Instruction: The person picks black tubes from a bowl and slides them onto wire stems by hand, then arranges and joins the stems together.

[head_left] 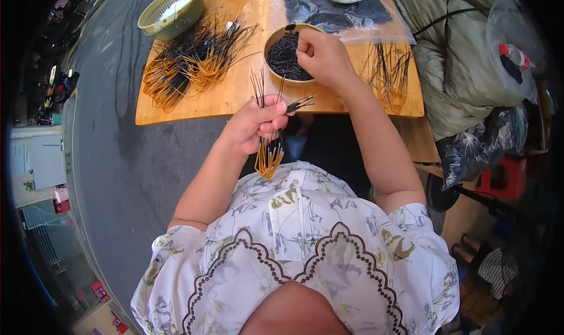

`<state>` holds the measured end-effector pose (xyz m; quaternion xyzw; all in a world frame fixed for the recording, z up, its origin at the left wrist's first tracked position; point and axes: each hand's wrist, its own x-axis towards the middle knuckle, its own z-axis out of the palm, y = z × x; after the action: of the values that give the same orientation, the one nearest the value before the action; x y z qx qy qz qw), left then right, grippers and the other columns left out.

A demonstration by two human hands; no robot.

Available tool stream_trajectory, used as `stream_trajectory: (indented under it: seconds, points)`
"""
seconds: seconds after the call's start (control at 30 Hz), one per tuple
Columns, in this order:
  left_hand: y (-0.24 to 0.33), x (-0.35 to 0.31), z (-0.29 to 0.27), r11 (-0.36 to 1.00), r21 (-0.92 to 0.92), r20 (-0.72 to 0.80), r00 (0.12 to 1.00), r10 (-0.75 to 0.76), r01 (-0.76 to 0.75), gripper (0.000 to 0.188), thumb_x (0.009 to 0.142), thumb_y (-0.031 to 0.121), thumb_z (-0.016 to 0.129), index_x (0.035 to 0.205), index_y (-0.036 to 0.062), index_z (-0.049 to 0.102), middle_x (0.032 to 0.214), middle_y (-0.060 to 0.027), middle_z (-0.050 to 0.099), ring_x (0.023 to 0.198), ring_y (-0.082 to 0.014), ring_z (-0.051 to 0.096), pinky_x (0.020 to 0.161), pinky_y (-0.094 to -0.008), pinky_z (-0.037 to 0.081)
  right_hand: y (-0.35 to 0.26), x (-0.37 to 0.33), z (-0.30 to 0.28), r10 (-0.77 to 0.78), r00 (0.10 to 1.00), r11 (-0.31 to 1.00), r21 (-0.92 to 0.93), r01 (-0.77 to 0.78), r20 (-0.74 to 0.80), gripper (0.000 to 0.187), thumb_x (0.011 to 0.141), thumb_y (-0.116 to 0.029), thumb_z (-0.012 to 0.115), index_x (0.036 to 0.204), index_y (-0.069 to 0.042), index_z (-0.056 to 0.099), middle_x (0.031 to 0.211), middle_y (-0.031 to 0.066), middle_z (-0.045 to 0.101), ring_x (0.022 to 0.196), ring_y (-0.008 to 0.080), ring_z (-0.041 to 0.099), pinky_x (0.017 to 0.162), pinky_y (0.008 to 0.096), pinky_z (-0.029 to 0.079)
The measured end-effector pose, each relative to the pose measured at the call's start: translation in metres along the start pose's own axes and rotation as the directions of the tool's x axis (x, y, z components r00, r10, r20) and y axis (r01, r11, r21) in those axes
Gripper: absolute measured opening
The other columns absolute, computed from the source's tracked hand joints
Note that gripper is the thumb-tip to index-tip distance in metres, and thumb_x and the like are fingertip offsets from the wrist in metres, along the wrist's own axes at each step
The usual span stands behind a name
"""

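Note:
In my left hand (258, 123) a bundle of thin wires (269, 158) is gripped between thumb and fingers. Their bent orange ends hang toward me, while black tips stick up above the hand and a few fan out to the right. Over a round tan bowl (268, 70) full of short black tube-like pieces (284, 56), my right hand (326, 56) is closed with its fingertips pinched together at the bowl's right side. Whatever may be between those fingertips is hidden.
A large heap of similar wires (194, 64) lies left on the wooden table (226, 100); a smaller row (390, 79) lies right. Behind the heap stands a green basket (158, 28) with white contents. Clear bags of black material (329, 14) lie at the back, bulky grey-green sacks (464, 64) at right.

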<state>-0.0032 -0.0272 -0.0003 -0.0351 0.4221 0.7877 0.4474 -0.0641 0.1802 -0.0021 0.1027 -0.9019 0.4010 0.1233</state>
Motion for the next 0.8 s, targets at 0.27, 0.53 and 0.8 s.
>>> stream_trajectory:
  seconds: [0.27, 0.53, 0.8]
  points:
    - [0.003, -0.003, 0.001, 0.990, 0.140, -0.030, 0.999, 0.037, -0.032, 0.015, 0.091, 0.017, 0.058, 0.090, 0.0020, 0.058, 0.061, 0.0011, 0.051, 0.046, 0.0000, 0.032, 0.039, -0.0140, 0.022, -0.019, -0.024, -0.021, 0.000, 0.984, 0.706, 0.697, -0.126, 0.178, 0.017, 0.081, -0.002, 0.063, 0.098, -0.002, 0.060, 0.084, -0.0025, 0.059, 0.076, 0.0029, 0.054, 0.070, 0.0171, 0.043]
    - [0.002, -0.001, 0.007, 0.987, 0.157, -0.038, 0.999, 0.024, -0.018, 0.013, 0.090, 0.016, 0.059, 0.090, 0.0022, 0.058, 0.062, 0.0007, 0.052, 0.045, -0.0003, 0.032, 0.039, -0.0144, 0.021, -0.032, -0.037, -0.027, -0.018, 0.996, 0.768, 0.639, -0.044, 0.089, 0.026, 0.081, -0.002, 0.063, 0.106, -0.003, 0.058, 0.082, -0.0027, 0.058, 0.074, 0.0028, 0.052, 0.068, 0.0172, 0.040]
    - [-0.002, -0.002, 0.011, 0.986, 0.166, -0.060, 0.998, 0.027, -0.016, 0.012, 0.090, 0.014, 0.059, 0.089, 0.0014, 0.057, 0.062, 0.0000, 0.051, 0.046, -0.0006, 0.033, 0.038, -0.0142, 0.020, -0.032, -0.042, -0.029, -0.041, 0.998, 0.799, 0.602, 0.007, 0.043, 0.026, 0.081, -0.001, 0.062, 0.107, -0.002, 0.057, 0.082, -0.0024, 0.059, 0.075, 0.0032, 0.052, 0.068, 0.0179, 0.041]
